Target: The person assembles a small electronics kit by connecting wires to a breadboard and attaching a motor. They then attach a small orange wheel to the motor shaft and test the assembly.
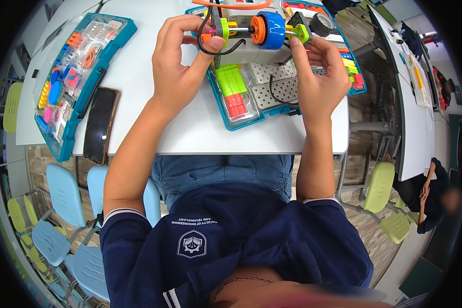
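Up over the table, both hands grip a building-kit model with a light grey block body (241, 55). A metal axle (239, 30) runs across it, bearing a blue wheel (273, 31) with an orange hub (258, 30). My left hand (179, 66) closes on the lime green beam (222, 31) at the left end. At the right end, the fingers of my right hand (321, 72) pinch around another lime green piece (301, 34). A black cable (231, 51) loops near my left thumb. The far side of the model is hidden.
Under the model lies an open teal-edged parts tray (236, 123) with lime, red and grey pieces. A second parts case (66, 146) stands at the left beside a phone (101, 120). Blue chairs (64, 195) are at the left, and a seated person (431, 195) is far right.
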Available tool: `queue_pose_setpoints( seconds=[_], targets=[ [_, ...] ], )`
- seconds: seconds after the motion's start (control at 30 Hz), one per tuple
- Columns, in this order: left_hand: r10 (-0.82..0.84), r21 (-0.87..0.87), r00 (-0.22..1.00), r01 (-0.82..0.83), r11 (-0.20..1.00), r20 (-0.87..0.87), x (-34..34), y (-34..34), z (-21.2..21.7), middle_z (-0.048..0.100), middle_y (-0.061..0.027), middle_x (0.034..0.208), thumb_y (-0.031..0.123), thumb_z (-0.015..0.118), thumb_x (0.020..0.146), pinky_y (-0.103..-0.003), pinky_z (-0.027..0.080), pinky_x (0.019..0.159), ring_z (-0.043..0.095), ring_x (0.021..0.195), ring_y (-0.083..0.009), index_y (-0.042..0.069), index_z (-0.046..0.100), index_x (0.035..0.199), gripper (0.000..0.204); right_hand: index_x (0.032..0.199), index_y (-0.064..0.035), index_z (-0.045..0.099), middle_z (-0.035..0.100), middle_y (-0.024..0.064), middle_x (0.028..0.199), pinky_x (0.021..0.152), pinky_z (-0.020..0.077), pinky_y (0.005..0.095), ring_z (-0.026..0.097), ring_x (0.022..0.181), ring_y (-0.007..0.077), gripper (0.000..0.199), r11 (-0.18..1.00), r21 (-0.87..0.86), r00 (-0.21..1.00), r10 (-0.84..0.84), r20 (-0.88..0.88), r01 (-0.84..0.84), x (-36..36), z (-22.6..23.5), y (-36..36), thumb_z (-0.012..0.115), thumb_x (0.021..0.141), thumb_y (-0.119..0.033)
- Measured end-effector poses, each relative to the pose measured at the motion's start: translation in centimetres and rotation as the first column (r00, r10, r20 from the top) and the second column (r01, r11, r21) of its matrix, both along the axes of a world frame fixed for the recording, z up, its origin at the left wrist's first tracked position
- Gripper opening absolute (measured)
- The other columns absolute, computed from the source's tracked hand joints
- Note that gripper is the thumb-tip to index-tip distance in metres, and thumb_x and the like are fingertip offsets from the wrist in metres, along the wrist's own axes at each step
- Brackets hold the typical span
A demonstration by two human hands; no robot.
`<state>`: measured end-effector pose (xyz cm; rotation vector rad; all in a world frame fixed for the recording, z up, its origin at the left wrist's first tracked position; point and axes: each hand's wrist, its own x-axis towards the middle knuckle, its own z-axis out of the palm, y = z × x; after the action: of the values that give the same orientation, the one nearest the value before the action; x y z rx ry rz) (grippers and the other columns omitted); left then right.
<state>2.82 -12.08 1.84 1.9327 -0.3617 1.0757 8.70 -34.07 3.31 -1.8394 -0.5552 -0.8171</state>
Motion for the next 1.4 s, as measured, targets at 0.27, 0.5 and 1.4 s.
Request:
queue_pose_setpoints(
  seconds=[0.27,0.5,1.4],
  targets=[
    [-0.007,-0.014,1.000,0.007,1.000,0.002,0.0,0.1,0.2,0.065,-0.0085,0.108,0.026,0.076,0.092,-0.031,0.054,0.077,0.063,0.099,-0.0191,0.005,0.065,0.105,0.027,0.103,-0.0008,0.071,0.075,0.0087,0.088,0.067,0.0534,0.0265,0.069,0.073,0.0134,0.032,0.999,-0.035,0.998,0.018,-0.053,-0.019,0.2,0.2,-0.5,0.086,0.082,-0.019],
    [-0.008,-0.010,1.000,0.008,1.000,-0.014,-0.2,0.2,0.2,0.066,-0.0089,0.109,0.025,0.076,0.092,-0.031,0.053,0.077,0.063,0.099,-0.0196,0.004,0.065,0.104,0.026,0.113,-0.0014,0.070,0.074,0.0105,0.100,0.078,0.0539,0.0307,0.070,0.088,0.0183,0.039,0.992,-0.054,0.993,0.118,0.015,-0.117,0.9,1.5,-1.3,0.085,0.083,-0.022],
    [0.060,0.022,0.998,-0.060,0.998,-0.034,-0.6,-0.2,0.6,0.063,-0.0113,0.102,0.011,0.068,0.097,-0.031,0.051,0.079,0.060,0.089,-0.0212,0.000,0.061,0.101,0.014,0.092,-0.0037,0.070,0.066,0.0092,0.101,0.081,0.0500,0.0408,0.063,0.091,0.0305,0.019,0.767,-0.601,0.836,0.469,0.286,-0.225,1.1,5.2,3.7,0.074,0.074,-0.001]
  ],
)
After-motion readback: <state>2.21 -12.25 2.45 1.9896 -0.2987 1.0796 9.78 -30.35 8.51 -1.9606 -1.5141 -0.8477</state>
